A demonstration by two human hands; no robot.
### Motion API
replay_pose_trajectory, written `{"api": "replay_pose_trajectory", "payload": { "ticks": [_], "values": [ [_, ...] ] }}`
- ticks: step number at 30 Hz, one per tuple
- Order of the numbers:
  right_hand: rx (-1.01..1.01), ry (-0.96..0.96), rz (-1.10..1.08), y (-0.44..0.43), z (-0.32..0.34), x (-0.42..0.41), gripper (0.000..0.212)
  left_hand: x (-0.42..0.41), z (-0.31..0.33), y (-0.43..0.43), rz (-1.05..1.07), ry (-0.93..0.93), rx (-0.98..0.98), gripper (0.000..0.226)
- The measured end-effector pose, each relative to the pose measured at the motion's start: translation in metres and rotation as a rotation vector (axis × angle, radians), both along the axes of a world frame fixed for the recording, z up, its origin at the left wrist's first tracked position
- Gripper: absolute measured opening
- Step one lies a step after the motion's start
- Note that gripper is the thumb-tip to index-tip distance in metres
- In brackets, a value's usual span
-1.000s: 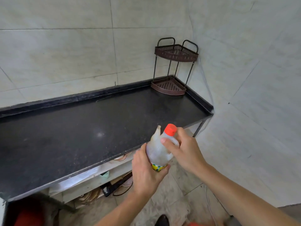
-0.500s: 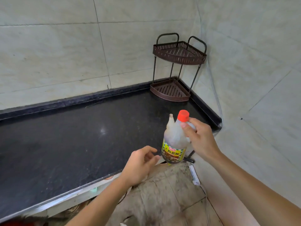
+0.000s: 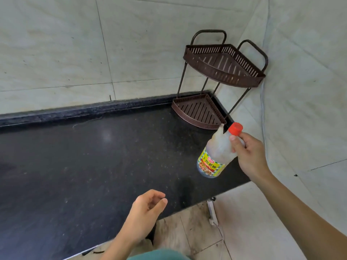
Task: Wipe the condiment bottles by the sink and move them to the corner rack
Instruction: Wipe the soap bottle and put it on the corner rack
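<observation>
My right hand [image 3: 248,153] grips the neck of a clear condiment bottle [image 3: 216,154] with a red cap and a yellow label, just under the cap. The bottle hangs tilted above the right end of the black counter [image 3: 93,166], a short way in front of the brown two-tier corner rack [image 3: 223,72]. Both rack shelves hold nothing. My left hand [image 3: 144,212] hovers over the counter's front edge with fingers loosely curled and holds nothing.
Pale tiled walls meet in the corner behind the rack. A raised black lip runs along the counter's back and right sides. Below the counter's right end lie a tiled floor and a white power strip [image 3: 212,212].
My left hand let go of the bottle and dropped away to the left. My right hand carried the bottle up and forward over the counter, closer to the rack.
</observation>
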State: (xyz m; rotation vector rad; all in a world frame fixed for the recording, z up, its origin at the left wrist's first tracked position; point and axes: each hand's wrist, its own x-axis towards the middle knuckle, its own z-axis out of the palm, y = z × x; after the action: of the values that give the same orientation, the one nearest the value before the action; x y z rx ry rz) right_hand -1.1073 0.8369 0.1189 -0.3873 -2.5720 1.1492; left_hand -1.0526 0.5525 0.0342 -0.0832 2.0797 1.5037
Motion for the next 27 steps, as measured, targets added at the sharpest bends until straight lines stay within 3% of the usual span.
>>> {"api": "replay_pose_trajectory", "payload": {
  "ticks": [9, 17, 27],
  "values": [
    [0.153, 0.017, 0.029, 0.07, -0.039, -0.119, 0.03, -0.066, -0.017, 0.024, 0.068, -0.067, -0.11, 0.004],
    [0.231, 0.034, 0.108, 0.115, -0.099, -0.238, 0.036, -0.08, -0.035, 0.078, 0.302, -0.108, -0.15, 0.008],
    [-0.089, -0.033, -0.11, 0.148, -0.139, -0.346, 0.071, -0.076, -0.062, 0.168, 0.45, -0.193, -0.137, 0.007]
  ]
}}
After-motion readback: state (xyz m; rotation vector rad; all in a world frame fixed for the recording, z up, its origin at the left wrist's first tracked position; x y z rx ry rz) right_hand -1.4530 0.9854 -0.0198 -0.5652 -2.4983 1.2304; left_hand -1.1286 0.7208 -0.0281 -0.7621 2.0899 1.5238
